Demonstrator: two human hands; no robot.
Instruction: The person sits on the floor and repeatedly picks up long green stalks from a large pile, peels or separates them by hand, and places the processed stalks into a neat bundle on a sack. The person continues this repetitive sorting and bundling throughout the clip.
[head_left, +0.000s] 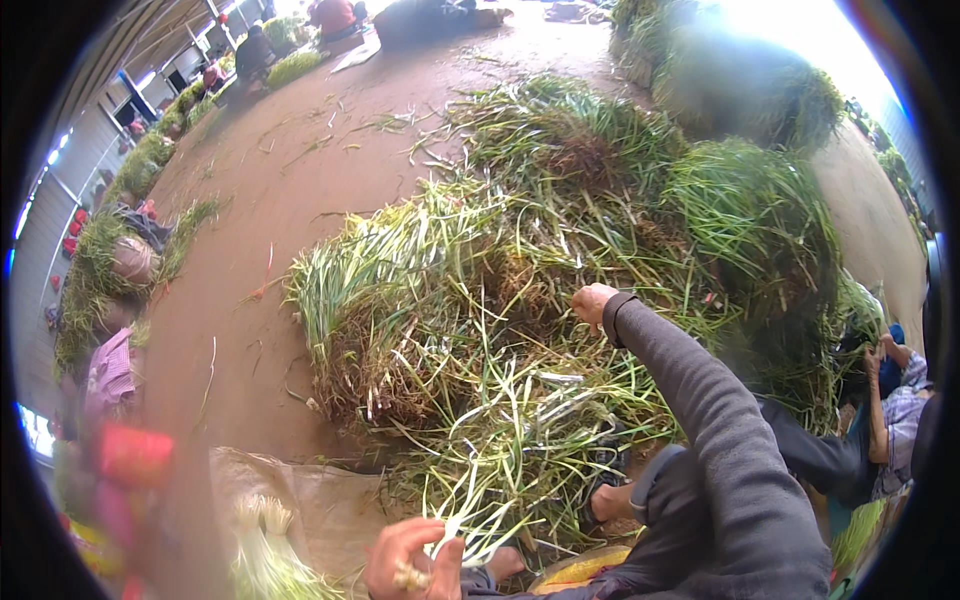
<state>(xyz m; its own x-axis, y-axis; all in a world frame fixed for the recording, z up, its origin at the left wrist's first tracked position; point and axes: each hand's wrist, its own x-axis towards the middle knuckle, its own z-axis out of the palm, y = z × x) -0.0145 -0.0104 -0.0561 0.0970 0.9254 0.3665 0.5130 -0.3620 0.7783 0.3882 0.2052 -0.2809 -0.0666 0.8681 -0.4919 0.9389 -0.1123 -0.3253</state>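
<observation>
My left hand (416, 559), low in the view, is closed around a few long-leaved stalks (480, 517) that look like garlic greens or chives. Pale stem ends poke out between its fingers, and the leaves fan out to the upper right. Over the middle of a large heap of the same green plants (450, 300), with tangled brown roots, my right hand (594, 304) reaches out with its fingers curled down. Whether it holds anything I cannot tell. Trimmed bundles with white stems (262, 532) lie on a tan sheet (330, 487) left of my left hand.
A seated co-worker (896, 420) handles greens at the right edge. Tall stacks of greens (750, 90) stand at the back right. A blurred red object (135, 457) is at lower left. Further piles (90, 270) line the left wall, with people (255, 56) farther back.
</observation>
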